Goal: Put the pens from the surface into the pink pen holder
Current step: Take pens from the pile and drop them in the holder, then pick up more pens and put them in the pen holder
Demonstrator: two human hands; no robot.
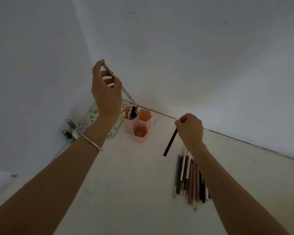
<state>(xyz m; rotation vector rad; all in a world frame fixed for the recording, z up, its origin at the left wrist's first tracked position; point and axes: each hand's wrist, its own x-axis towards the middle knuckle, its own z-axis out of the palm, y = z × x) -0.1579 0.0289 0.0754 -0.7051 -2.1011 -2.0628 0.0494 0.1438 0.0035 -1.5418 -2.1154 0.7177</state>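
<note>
The pink pen holder (138,126) has three hexagonal cups and stands near the wall corner. Its back-left cup holds several pens. My left hand (105,92) is raised above the holder and pinches a long pale pen (126,92) whose tip points down over that cup. To the right, my right hand (190,128) is closed on the top of a black pen (170,143) that hangs slanted above the surface. A bundle of several pens (190,177) lies on the white surface, below my right wrist.
A floral tray (90,117) lies left of the holder, partly behind my left wrist. Two small dark bottles (68,128) stand by the left wall. White walls meet in the corner right behind the holder.
</note>
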